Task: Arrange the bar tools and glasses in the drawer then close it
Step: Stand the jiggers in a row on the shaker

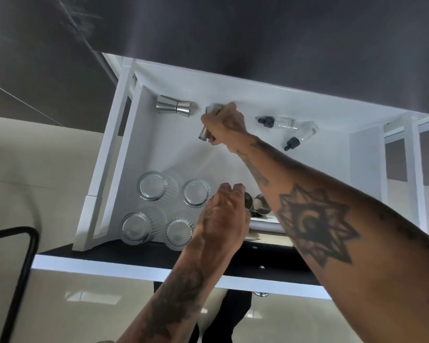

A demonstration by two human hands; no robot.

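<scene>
A white drawer (144, 134) stands pulled out under a dark counter. Near its back, my right hand (224, 126) is closed around a steel jigger (205, 133), held just right of another steel jigger (174, 107) that lies on its side. Two clear dropper bottles (278, 121) with black caps lie at the back right. Several ribbed glasses (152, 186) stand upright at the front left. My left hand (222, 219) is closed beside steel cups (260, 204) at the front middle; what it holds is hidden.
The dark counter (258, 33) overhangs the drawer's back. The drawer's dark front panel (124, 256) with a white edge runs along the near side. A black metal frame (22, 263) stands at the lower left over a glossy cream floor.
</scene>
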